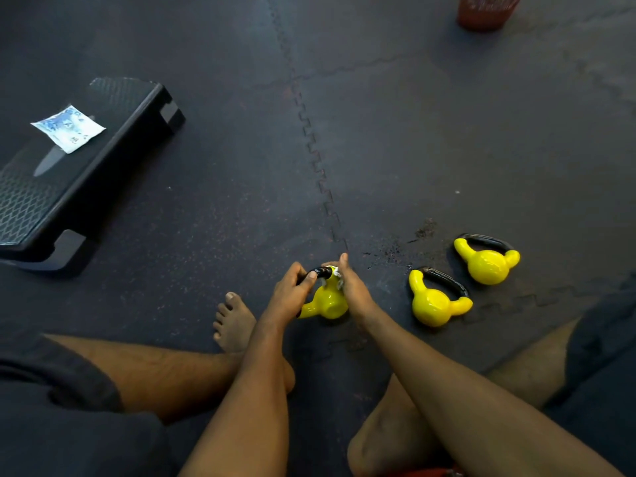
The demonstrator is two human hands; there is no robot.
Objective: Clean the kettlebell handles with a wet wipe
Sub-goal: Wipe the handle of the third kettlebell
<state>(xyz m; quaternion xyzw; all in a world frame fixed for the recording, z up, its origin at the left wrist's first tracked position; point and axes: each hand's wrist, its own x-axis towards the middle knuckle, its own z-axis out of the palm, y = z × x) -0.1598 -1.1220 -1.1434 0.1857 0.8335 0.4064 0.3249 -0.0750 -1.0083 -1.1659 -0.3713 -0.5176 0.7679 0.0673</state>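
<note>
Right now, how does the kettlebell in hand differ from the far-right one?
The held kettlebell is gripped at its handle by the left hand while the right hand holds a white wipe on it; the far-right kettlebell lies untouched. The held one's handle is mostly covered, the other's fully visible. Both are yellow with black handles.

Dark shorts (69, 407) of soft, creased fabric are worn, seen over both thighs at the lower corners. They are plain, near black with a bluish cast. Below them the legs are left bare, and a bare foot (234, 321) is seen with its toes uncovered. Both forearms are uncovered down to the left hand (292, 290) and the right hand (352, 287).
</note>
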